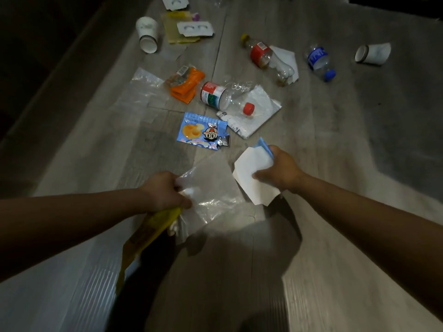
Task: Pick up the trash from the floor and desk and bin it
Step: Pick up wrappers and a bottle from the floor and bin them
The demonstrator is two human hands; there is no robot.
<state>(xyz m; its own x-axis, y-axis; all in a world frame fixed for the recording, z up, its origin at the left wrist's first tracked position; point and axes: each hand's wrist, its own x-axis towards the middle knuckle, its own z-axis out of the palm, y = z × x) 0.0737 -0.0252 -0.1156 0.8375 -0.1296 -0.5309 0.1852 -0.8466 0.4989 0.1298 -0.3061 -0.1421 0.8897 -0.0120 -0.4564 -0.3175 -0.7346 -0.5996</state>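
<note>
My left hand [163, 191] grips a clear plastic bag [211, 190] together with a yellow wrapper [148, 232] that hangs below the fist. A white paper [253, 174] with a blue piece behind it is held in my right hand [280, 172], just above the grey wood floor [335, 144]. Ahead on the floor lie a blue cartoon snack packet [201, 133], a clear bottle with a red cap [225, 97] on a white plastic sheet [254, 116], and an orange wrapper [185, 85]. No bin is in view.
Farther off lie a red-labelled bottle [266, 57] on white paper, a blue-capped bottle [320, 62], two paper cups [147, 34] [374, 53], a white blister card [195, 28] over yellow packets, and a clear bag [143, 89]. A dark wall base runs along the left.
</note>
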